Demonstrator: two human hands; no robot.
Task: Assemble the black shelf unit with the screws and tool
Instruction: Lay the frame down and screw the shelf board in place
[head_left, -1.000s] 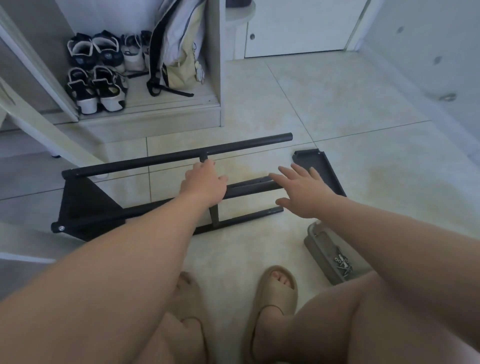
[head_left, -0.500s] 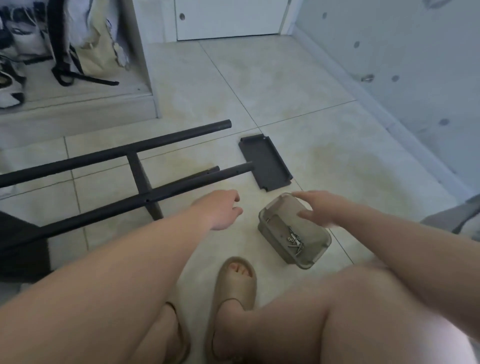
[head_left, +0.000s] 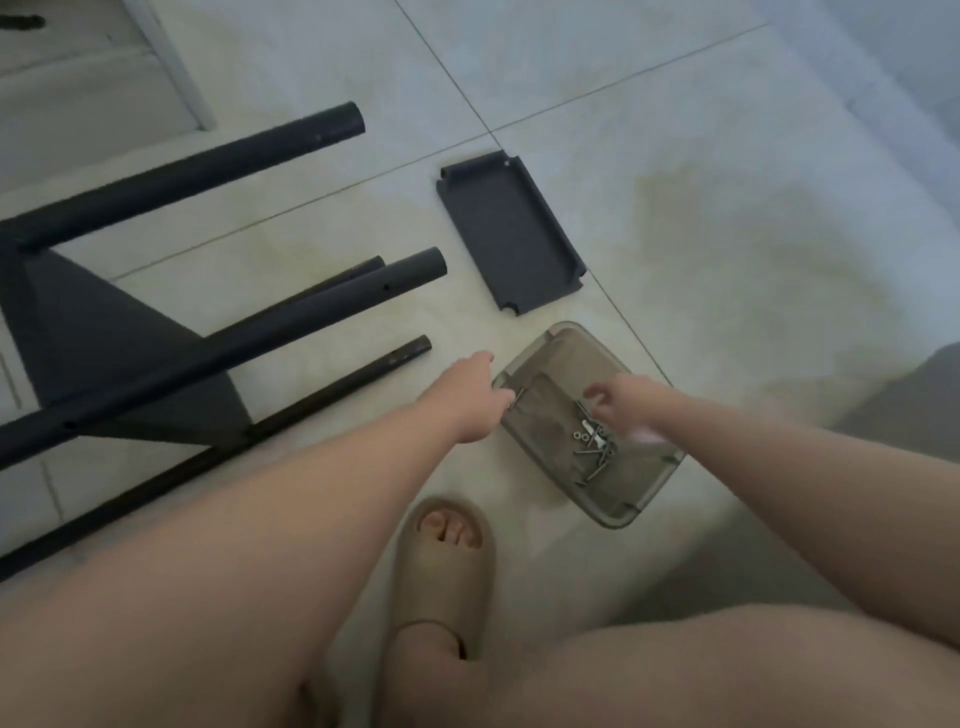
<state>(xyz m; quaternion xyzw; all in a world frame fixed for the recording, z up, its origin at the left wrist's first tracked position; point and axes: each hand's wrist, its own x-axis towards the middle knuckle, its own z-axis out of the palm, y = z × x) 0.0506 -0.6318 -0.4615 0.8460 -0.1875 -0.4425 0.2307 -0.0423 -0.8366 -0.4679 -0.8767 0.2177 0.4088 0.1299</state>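
Item 1. Black shelf frame (head_left: 104, 332): I see it lying on its side on the tiled floor (head_left: 727, 234), left of both hands, its tube ends pointing right; touched by neither hand.

Item 2. Loose black shelf panel (head_left: 511, 234): flat on the floor, just beyond the tube ends and beyond the hands; untouched.

Item 3. Translucent container (head_left: 639, 512): on the floor between panel and sandal (head_left: 447, 566).

Item 4. Screws (head_left: 592, 452): a small heap inside the container, near its middle (any tool among them is too small to pick out).

Item 5. Left hand (head_left: 475, 402): at the container's left rim, fingers stretched forward, thumb at the rim.

Item 6. Right hand (head_left: 623, 408): over the container, directly above the screws, fingers curled downward and blurred; I cannot tell whether they hold a screw. The hands are apart, with the container's width between them.
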